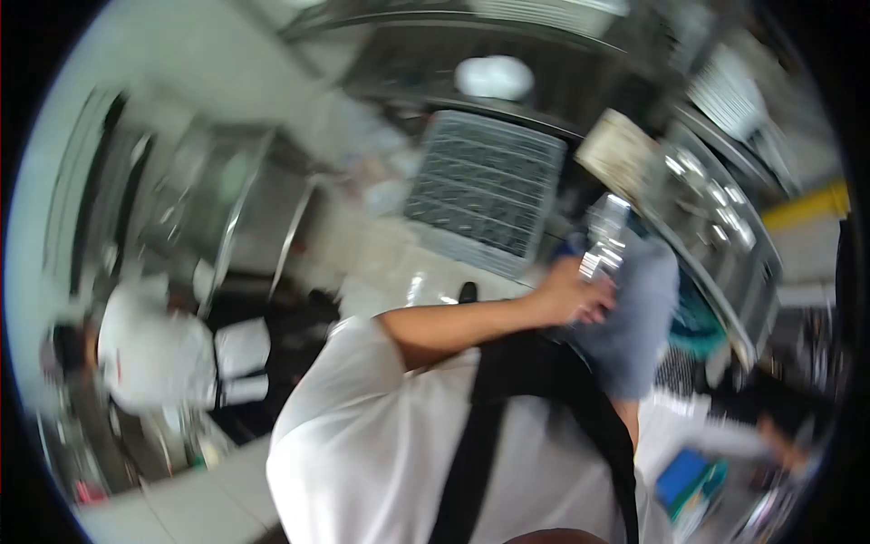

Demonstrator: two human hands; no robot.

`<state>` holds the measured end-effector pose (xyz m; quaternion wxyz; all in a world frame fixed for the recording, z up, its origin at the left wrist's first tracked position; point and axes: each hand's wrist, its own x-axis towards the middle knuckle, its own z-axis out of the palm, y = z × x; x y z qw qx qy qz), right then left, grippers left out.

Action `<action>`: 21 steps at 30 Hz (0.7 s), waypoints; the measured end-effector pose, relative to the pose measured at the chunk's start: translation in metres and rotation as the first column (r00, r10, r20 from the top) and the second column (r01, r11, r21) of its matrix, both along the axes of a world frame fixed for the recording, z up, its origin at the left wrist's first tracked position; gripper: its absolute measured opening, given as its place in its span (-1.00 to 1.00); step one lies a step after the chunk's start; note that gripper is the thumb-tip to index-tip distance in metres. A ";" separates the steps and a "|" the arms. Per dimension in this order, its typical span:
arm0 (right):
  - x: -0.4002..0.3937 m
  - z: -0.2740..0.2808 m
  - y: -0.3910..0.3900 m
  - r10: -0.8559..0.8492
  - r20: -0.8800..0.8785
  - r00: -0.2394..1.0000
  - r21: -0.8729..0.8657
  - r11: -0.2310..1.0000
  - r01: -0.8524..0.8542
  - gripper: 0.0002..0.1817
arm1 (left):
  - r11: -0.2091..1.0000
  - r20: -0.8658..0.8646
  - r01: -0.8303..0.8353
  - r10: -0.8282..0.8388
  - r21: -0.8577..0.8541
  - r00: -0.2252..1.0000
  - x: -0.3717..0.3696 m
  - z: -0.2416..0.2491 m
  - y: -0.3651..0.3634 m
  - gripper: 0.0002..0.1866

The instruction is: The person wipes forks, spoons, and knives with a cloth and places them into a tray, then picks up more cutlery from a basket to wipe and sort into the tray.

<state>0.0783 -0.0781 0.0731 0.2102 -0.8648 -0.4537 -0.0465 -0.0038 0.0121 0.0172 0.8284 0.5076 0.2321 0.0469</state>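
My left hand [573, 295] reaches across my front with its fingers closed around a shiny silvery bundle [605, 238]. Motion blur hides its exact kind; it looks like metal cutlery. Just to the right, a blue-grey cloth [639, 308] hangs beside and partly behind that hand. My right forearm [627, 412] runs up under this cloth, which covers the right hand and its fingers. A metal tray [716, 218] holding several shiny pieces lies right of the cloth.
A grey divided rack [489, 181] stands low ahead. White bowls [494, 78] sit on a metal shelf behind it. A person in white [154, 344] bends at the left, near a steel table [249, 199]. Another person's arm [734, 440] reaches in at lower right, near a blue item [681, 476].
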 end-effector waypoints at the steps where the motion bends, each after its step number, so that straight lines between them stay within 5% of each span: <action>1: -0.006 0.001 0.007 0.025 -0.005 1.000 0.014 1.000 -0.025 -0.89 | 1.000 0.047 -0.004 0.004 -0.007 0.999 -0.002 0.005 0.001 -0.77; 3: -0.008 0.002 0.007 0.015 0.012 1.000 0.004 1.000 -0.015 -0.88 | 1.000 0.101 -0.020 0.021 -0.012 0.995 -0.011 0.006 0.001 -0.77; 5: -0.004 -0.001 0.010 -0.001 0.027 1.000 -0.023 1.000 0.001 -0.88 | 0.972 0.170 0.114 -0.080 -0.205 0.982 -0.012 0.008 0.004 -0.77; 12: 0.004 0.003 0.012 -0.043 0.084 0.995 -0.100 0.994 0.052 -0.85 | 0.984 0.187 0.024 0.010 -0.175 0.982 -0.031 0.023 0.016 -0.82; 15: -0.004 0.001 0.010 -0.038 0.089 0.995 -0.101 0.994 0.047 -0.84 | 0.996 0.185 -0.083 0.075 0.037 0.980 -0.026 0.017 0.019 -0.86; 21: 0.022 0.007 0.025 -0.127 0.186 0.974 -0.150 0.976 0.156 -0.81 | 0.999 0.067 0.040 -0.040 0.003 0.997 -0.025 0.020 0.012 -0.88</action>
